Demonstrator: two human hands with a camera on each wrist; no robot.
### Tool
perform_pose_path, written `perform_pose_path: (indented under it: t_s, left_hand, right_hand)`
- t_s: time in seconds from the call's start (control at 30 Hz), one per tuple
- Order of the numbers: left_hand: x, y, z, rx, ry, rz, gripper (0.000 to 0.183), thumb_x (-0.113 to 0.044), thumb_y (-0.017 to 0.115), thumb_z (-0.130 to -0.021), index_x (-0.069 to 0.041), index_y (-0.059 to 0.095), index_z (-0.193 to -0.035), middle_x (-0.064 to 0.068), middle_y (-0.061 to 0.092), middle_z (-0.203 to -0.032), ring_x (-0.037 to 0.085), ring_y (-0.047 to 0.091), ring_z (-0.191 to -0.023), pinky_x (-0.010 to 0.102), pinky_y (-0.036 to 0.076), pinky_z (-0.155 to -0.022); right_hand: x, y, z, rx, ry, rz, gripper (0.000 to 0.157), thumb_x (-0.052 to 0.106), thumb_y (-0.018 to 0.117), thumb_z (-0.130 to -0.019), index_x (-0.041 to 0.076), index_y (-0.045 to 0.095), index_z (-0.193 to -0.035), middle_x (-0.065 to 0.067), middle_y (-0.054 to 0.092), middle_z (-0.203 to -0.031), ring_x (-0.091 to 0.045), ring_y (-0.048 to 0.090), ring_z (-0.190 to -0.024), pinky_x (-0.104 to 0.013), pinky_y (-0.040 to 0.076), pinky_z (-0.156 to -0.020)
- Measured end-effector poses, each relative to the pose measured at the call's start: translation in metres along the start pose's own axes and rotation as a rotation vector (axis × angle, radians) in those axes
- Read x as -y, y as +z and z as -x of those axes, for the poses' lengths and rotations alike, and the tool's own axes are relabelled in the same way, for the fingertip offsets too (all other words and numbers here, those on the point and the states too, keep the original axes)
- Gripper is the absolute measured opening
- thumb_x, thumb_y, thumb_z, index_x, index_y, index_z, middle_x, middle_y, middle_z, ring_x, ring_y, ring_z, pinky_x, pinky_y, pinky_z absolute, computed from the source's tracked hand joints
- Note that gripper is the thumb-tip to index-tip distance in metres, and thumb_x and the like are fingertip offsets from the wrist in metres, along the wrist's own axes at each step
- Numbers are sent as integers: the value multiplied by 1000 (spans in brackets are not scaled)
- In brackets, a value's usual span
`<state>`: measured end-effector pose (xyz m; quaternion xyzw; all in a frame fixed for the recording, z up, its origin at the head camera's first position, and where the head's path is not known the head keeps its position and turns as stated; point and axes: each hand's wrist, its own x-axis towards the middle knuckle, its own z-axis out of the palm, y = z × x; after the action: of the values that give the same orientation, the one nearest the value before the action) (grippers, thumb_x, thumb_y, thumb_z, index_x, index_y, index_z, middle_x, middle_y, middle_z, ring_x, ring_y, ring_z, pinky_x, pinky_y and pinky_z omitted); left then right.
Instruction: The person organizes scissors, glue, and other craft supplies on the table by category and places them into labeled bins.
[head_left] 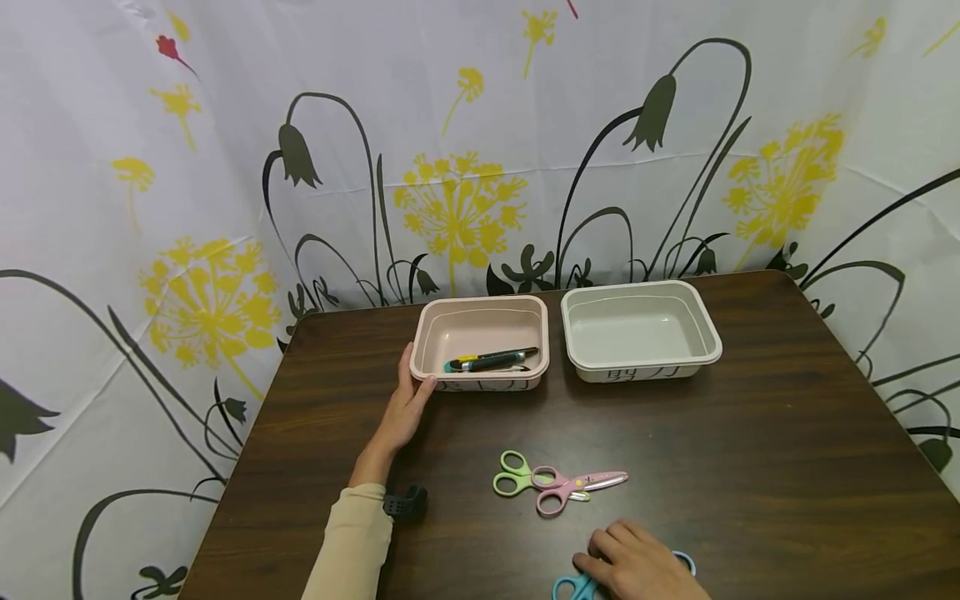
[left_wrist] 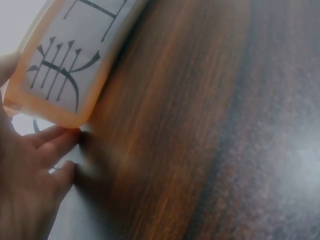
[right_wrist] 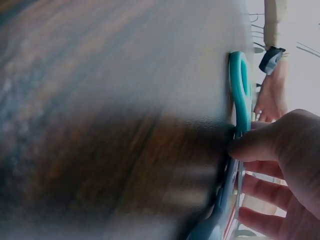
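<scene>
My left hand [head_left: 401,410] holds the left front corner of a pink plastic box [head_left: 487,385], thumb at the front rim and fingers along the side. Inside that box lie several pens or slim tools [head_left: 491,362]. Lower down, my right hand [head_left: 637,560] pinches turquoise-handled scissors [right_wrist: 241,97] just over the tabletop. A light-blue handle loop [head_left: 685,562] shows beyond the hand; whether it belongs to a second pair is hidden. Pink scissors [head_left: 573,484] lie partly across green scissors [head_left: 513,479] between the hands and the boxes.
A whitish plastic box [head_left: 637,333] stands right of the pink one, at the back of the dark wooden table [head_left: 787,467]. Labels with black writing mark both box fronts. Behind the table hangs a flower-patterned curtain [head_left: 480,125].
</scene>
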<state>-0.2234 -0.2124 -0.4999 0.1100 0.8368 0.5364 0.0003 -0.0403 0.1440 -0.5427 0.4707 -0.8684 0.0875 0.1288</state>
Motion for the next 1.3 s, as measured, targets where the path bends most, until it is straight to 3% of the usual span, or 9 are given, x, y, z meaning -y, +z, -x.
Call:
perform_pose_path:
  t_s: [0.13,0.27,0.57,0.67,0.77,0.93,1.13,1.3]
  left_hand:
    - [-1,1,-1,-1,-3,-3,71,-21,48,-101,-15,1,-154,27,20,-153,38,28,-139,52,23,-109]
    - [0,1,-1,1,-2,-7,71,-21,48,-101,-14,2,-154,26,21,-153,38,28,-139,52,23,-110]
    - [0,2,-2,6,9,-23,71,-22,48,-101,-15,1,-154,25,21,-154,38,28,-139,51,24,-109]
    - [2,2,-3,5,11,-21,71,-22,48,-101,-15,0,-154,25,20,-154,38,28,-139,51,24,-110]
    - [11,3,-5,-3,18,-9,71,-22,48,-101,-12,1,-154,25,20,-154,39,28,-138,53,23,-109]
    - [32,6,-9,-27,16,-27,72,-27,49,-101,-16,2,-154,19,22,-155,34,29,-139,52,24,-109]
    - [36,7,-10,-53,23,-22,72,-30,50,-100,-19,4,-154,18,25,-154,32,32,-137,50,26,-109]
    - [34,6,-10,-47,16,-32,72,-29,49,-101,-17,3,-154,19,25,-154,31,33,-137,50,26,-109]
  right_hand:
    - [0,-6,-1,101,28,-58,41,60,52,-89,27,68,-109,10,45,-86,-7,42,-78,-27,44,-72]
    - [-2,-9,-1,150,38,-91,55,69,42,-89,27,69,-109,10,42,-85,-5,36,-74,-23,40,-65]
    - [-4,-8,-2,22,5,-68,46,67,52,-86,27,69,-104,11,43,-86,-3,36,-72,-16,34,-62]
    - [-4,-10,-4,-9,-6,-68,40,61,59,-84,27,69,-103,11,44,-87,-2,38,-74,-15,35,-63]
    - [-5,-16,-6,-34,5,-77,27,40,71,-80,26,70,-103,11,46,-88,-3,41,-75,-14,36,-62]
    - [-14,-31,-10,-74,93,-116,43,5,75,-67,26,71,-105,11,52,-92,-4,48,-78,-16,43,-62]
    - [-41,-48,-15,-187,172,-118,39,6,72,-73,25,71,-108,15,57,-95,-3,52,-84,-23,48,-69]
    - [-73,-65,-20,-211,242,-73,40,3,68,-74,25,72,-108,18,62,-93,-3,55,-85,-26,50,-67]
